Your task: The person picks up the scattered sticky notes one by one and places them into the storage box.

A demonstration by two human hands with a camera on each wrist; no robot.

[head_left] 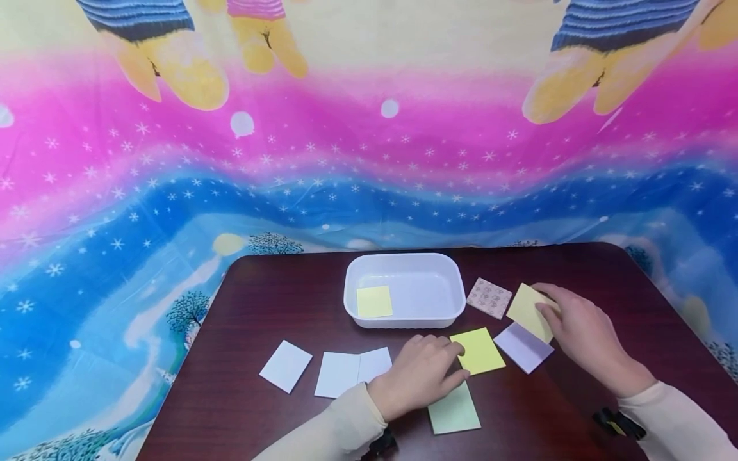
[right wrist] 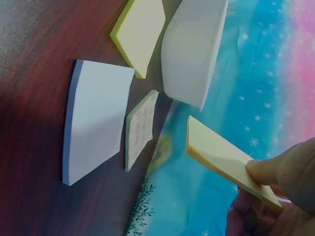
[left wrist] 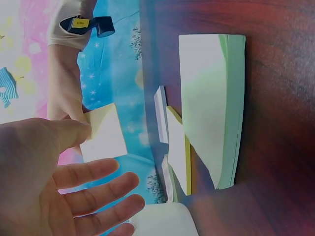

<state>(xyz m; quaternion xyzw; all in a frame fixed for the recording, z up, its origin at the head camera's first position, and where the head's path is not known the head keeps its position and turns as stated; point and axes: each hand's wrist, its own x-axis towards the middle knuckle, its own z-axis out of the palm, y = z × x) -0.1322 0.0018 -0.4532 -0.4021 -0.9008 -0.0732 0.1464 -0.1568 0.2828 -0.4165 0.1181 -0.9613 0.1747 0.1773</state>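
Note:
My right hand pinches a pale yellow sticky note pad between thumb and fingers, raised above the table. In the right wrist view that pad is tilted, thumb on its top face. Under it lies a lilac sticky note pad. My left hand hovers beside a bright yellow pad and over a pale green pad. Its fingers are spread and loosely bent, holding nothing, in the left wrist view. A patterned pad lies near the lilac one.
A white plastic tub stands at the table's back middle, with a light yellow pad inside at its left. White pads lie on the left of the dark table. A printed cloth hangs behind.

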